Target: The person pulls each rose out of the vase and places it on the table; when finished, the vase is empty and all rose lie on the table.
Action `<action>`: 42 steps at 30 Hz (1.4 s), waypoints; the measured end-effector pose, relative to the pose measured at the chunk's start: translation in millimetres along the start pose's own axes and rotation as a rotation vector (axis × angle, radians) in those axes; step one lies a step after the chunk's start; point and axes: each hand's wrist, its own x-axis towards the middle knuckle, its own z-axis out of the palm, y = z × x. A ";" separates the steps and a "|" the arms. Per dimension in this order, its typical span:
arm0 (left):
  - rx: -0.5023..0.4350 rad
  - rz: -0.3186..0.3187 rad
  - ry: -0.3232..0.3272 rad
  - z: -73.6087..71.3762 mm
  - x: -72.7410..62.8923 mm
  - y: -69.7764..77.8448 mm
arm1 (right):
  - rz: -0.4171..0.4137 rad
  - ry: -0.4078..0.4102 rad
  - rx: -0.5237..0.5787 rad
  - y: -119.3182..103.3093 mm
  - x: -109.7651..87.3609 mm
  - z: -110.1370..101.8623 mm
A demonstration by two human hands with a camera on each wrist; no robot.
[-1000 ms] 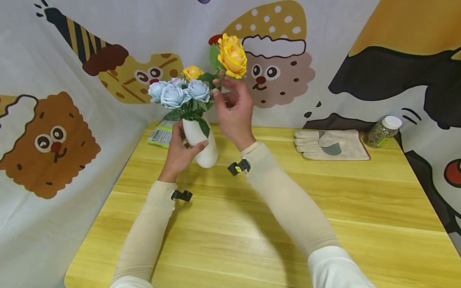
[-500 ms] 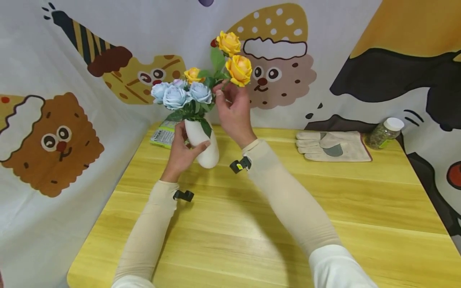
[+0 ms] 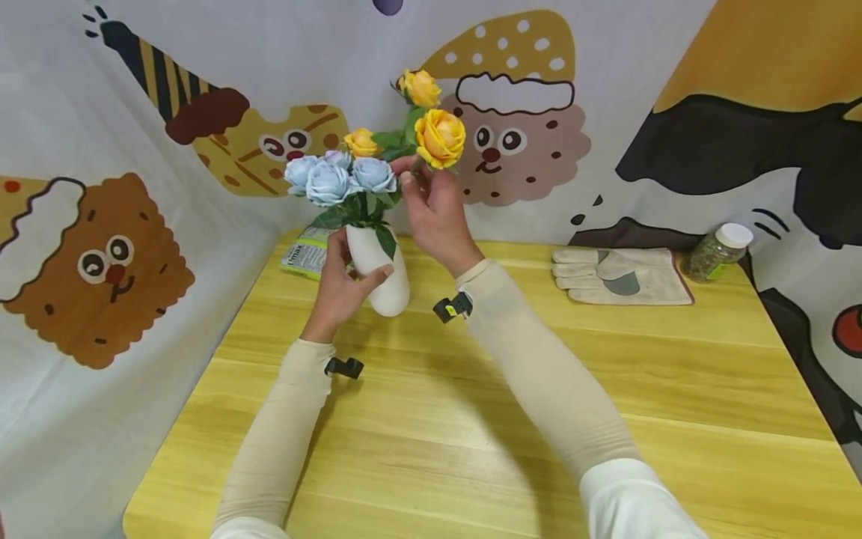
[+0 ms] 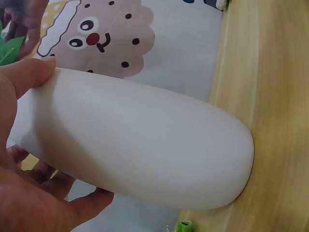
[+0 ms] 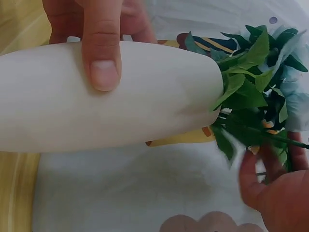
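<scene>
My left hand [image 3: 337, 292] grips a white vase [image 3: 387, 288] near its top, thumb across the front. In the right wrist view the thumb of the left hand [image 5: 101, 34] presses along the side of the vase [image 5: 159, 92]. Pale blue roses [image 3: 328, 184] and green leaves [image 3: 364, 206] crowd out of the vase mouth, with a small yellow rose [image 3: 361, 142] behind them. My right hand [image 3: 441, 213] pinches a leafy stem just right of the bouquet. Above its fingers rise a large yellow rose [image 3: 440, 138] and another yellow rose [image 3: 420, 88].
Behind the left hand lies a green and grey packet [image 3: 306, 254]. Toward the back right of the wooden table [image 3: 431, 434] are a pale work glove [image 3: 622, 277] and a white-lidded jar [image 3: 717, 253]. A cartoon-printed cloth [image 3: 303, 45] hangs behind.
The right hand has shifted slightly downward at the stem. Two yellow blooms that overlapped first came apart, then the upper one swung left and down. The left hand keeps its grip on the vase.
</scene>
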 end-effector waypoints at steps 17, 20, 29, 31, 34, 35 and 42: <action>-0.006 0.012 -0.016 2.1 -1.7 1.6 | -0.120 -0.136 0.044 -11.0 4.2 -7.5; 0.001 0.021 -0.013 1.8 -1.3 1.1 | -0.114 -0.128 0.042 -16.1 4.4 -10.1; 0.004 0.037 -0.011 0.5 -0.6 0.0 | -0.192 -0.069 0.090 -39.6 8.7 -18.2; 0.004 0.029 -0.011 0.1 -1.1 0.2 | -0.207 -0.040 0.079 -42.6 6.7 -21.3; 0.001 0.018 -0.011 -0.4 -1.9 0.4 | -0.232 -0.007 0.084 -45.3 4.1 -26.9; 0.001 0.014 -0.011 -0.5 -1.9 0.3 | -0.242 0.007 0.082 -46.0 3.6 -29.2; 0.009 0.009 -0.005 -0.7 -2.0 0.6 | -0.265 0.098 0.182 -51.5 -2.1 -43.1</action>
